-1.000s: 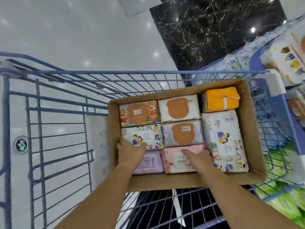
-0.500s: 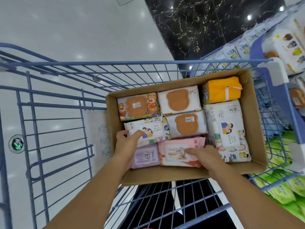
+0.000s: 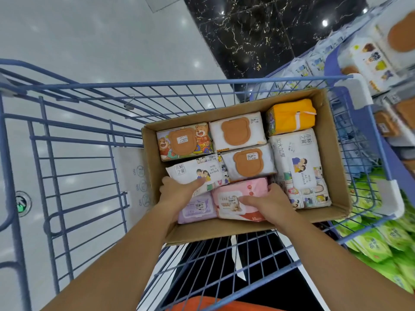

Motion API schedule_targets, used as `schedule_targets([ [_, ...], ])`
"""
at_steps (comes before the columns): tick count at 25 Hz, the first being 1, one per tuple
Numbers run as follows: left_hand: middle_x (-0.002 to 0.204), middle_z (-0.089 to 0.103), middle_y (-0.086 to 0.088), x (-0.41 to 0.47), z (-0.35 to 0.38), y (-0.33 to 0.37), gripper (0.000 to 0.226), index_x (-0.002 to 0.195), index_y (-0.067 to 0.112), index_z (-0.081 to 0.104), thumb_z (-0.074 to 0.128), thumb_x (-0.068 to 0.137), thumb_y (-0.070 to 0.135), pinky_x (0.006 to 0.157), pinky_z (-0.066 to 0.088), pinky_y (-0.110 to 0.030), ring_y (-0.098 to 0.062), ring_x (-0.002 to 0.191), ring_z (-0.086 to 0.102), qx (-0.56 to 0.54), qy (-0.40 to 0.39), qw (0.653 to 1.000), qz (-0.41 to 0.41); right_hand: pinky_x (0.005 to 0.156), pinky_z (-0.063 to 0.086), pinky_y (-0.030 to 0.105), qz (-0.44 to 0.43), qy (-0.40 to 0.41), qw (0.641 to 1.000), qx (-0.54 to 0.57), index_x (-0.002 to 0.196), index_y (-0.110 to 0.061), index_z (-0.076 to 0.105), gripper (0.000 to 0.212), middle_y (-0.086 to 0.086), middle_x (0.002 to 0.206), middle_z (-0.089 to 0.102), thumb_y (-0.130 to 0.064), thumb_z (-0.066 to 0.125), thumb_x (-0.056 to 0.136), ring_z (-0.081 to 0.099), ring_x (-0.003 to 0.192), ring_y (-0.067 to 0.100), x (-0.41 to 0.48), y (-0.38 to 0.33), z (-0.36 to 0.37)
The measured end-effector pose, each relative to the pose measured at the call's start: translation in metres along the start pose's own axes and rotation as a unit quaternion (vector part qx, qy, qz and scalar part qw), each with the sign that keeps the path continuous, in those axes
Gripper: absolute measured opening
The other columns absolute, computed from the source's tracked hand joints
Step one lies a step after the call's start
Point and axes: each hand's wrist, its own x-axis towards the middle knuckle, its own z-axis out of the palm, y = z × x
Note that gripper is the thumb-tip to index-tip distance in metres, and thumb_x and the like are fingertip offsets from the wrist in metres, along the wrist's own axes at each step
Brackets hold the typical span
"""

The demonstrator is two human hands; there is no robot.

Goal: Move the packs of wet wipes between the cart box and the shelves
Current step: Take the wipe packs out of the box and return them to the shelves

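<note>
A cardboard box (image 3: 332, 140) sits in the blue wire cart (image 3: 74, 167), packed with several packs of wet wipes. My left hand (image 3: 177, 194) grips the near edge of a white pack with a cartoon couple (image 3: 193, 171), which is tilted up at its near end. My right hand (image 3: 267, 202) grips the right end of a pink pack (image 3: 238, 196), thumb on top, and this pack is lifted slightly. A purple pack (image 3: 197, 209) lies flat below my left hand. Two white packs with brown bear lids (image 3: 235, 132) lie further back.
An orange pack (image 3: 289, 116) and a large white pack (image 3: 298, 167) fill the box's right side. A bear-print pack (image 3: 182, 142) lies at the back left. Shelves (image 3: 377, 55) with white and green packs (image 3: 386, 243) stand to the right of the cart.
Both hands closed on their packs and raised them: the white pack's near edge tilted up and the pink pack's right end lifted. The view shifted nearer to the shelves.
</note>
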Motion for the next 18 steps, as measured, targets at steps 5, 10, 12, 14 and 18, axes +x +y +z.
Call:
schedule_targets([
  [5, 0.11, 0.069, 0.003, 0.007, -0.002, 0.012, 0.107, 0.124, 0.01, 0.051, 0.101, 0.038, 0.049, 0.076, 0.059, -0.03, -0.009, 0.095, 0.069, -0.101, 0.004, 0.995, -0.003, 0.086, 0.059, 0.042, -0.018, 0.004, 0.999, 0.029, 0.111, -0.02, 0.056, 0.071, -0.002, 0.105, 0.068, -0.04, 0.095, 0.055, 0.069, 0.093, 0.018, -0.012, 0.003, -0.009],
  [10, 0.098, 0.075, 0.006, -0.024, -0.018, 0.034, 0.046, 0.103, 0.021, 0.072, 0.098, 0.065, 0.025, 0.069, 0.057, -0.026, -0.009, 0.086, 0.071, -0.063, -0.029, 0.996, 0.06, 0.084, 0.061, 0.044, -0.044, -0.005, 0.995, 0.095, 0.11, -0.019, 0.061, 0.062, 0.001, 0.105, 0.073, -0.027, 0.096, 0.059, 0.073, 0.092, 0.021, -0.047, -0.001, -0.037],
  [12, 0.092, 0.075, 0.011, -0.047, -0.031, 0.041, 0.04, 0.097, 0.023, 0.072, 0.097, 0.066, 0.021, 0.068, 0.055, -0.025, -0.007, 0.084, 0.071, -0.051, -0.037, 0.992, 0.112, 0.084, 0.061, 0.046, -0.06, -0.015, 0.992, 0.113, 0.11, -0.018, 0.062, 0.058, 0.003, 0.103, 0.074, -0.02, 0.095, 0.062, 0.073, 0.091, 0.024, -0.069, -0.005, -0.057],
  [14, 0.086, 0.075, 0.015, -0.074, -0.044, 0.051, 0.035, 0.091, 0.025, 0.071, 0.095, 0.068, 0.013, 0.072, 0.058, -0.027, -0.004, 0.081, 0.072, -0.053, -0.043, 0.986, 0.155, 0.082, 0.061, 0.045, -0.08, -0.021, 0.986, 0.146, 0.114, -0.017, 0.063, 0.059, 0.006, 0.104, 0.076, -0.016, 0.094, 0.063, 0.075, 0.091, 0.026, -0.089, -0.005, -0.08],
  [18, 0.088, 0.076, 0.018, -0.131, -0.067, 0.082, 0.043, 0.1, 0.025, 0.069, 0.094, 0.069, 0.011, 0.077, 0.059, -0.029, -0.001, 0.081, 0.075, -0.081, -0.057, 0.97, 0.224, 0.078, 0.06, 0.039, -0.134, -0.042, 0.955, 0.262, 0.118, -0.01, 0.066, 0.067, 0.012, 0.107, 0.077, -0.011, 0.09, 0.056, 0.074, 0.096, 0.031, -0.128, -0.012, -0.123],
])
